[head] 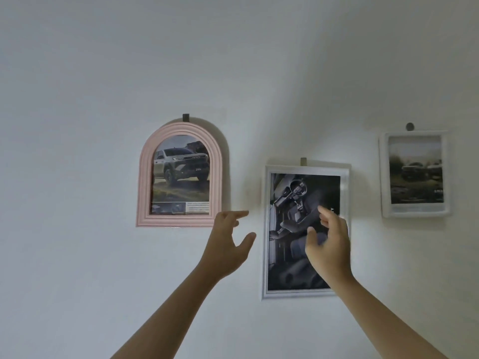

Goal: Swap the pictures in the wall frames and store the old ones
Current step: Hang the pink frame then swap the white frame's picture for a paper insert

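- White painted wall (77, 255) behind all items; three frames hung on it, each from a small dark hook.
- Pink arched frame (145, 177): up and to the left of the left hand (228, 244), near it but apart. Holds a picture of a grey pickup truck (181, 167) on grassy ground, with a caption strip along the bottom edge.
- White rectangular frame (264, 229): directly behind the right hand (329, 247), just right of the left hand. Holds a dark picture of a car interior (287, 203); lower right corner of the picture hidden by the right forearm.
- Small white frame (383, 177): up and to the right of the right hand, well apart from it. Holds a hazy picture of a vehicle outdoors (414, 172); detail too blurred to read.
- Left hand: raised, open, empty, thumb spread from the fingers, forefinger pointing toward the gap between the pink arched frame and the white rectangular frame. Touching neither frame.
- Right hand: raised, open, empty, fingers loosely curled, in front of the white rectangular frame. Contact with the frame face cannot be told.
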